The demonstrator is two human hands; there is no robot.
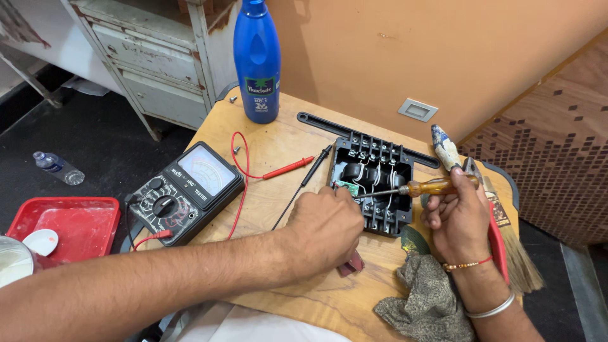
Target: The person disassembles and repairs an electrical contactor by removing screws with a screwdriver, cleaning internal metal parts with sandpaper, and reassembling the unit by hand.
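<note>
The right hand (457, 218) grips a screwdriver (421, 188) by its amber handle, the shaft pointing left into a black unit (373, 180) on the wooden table (278, 142). The left hand (326, 225) rests curled at the unit's left edge; its fingertips are hidden, so I cannot tell what they pinch. A meter (183, 190) with probes lies left, a blue bottle (256, 60) behind, a rag (427, 297) and brush (500, 215) at right.
</note>
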